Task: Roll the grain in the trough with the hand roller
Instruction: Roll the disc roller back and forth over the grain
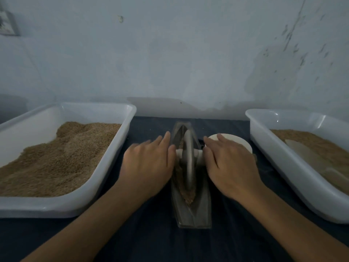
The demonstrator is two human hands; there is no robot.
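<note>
Hand roller [188, 157] stood mid-trough [192, 210], trough running away from the person; left hand [149, 163] and right hand [229, 163] pressed flat-fingered on its axle ends.

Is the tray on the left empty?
No, the left tray holds a big heap of brown grain.
</note>
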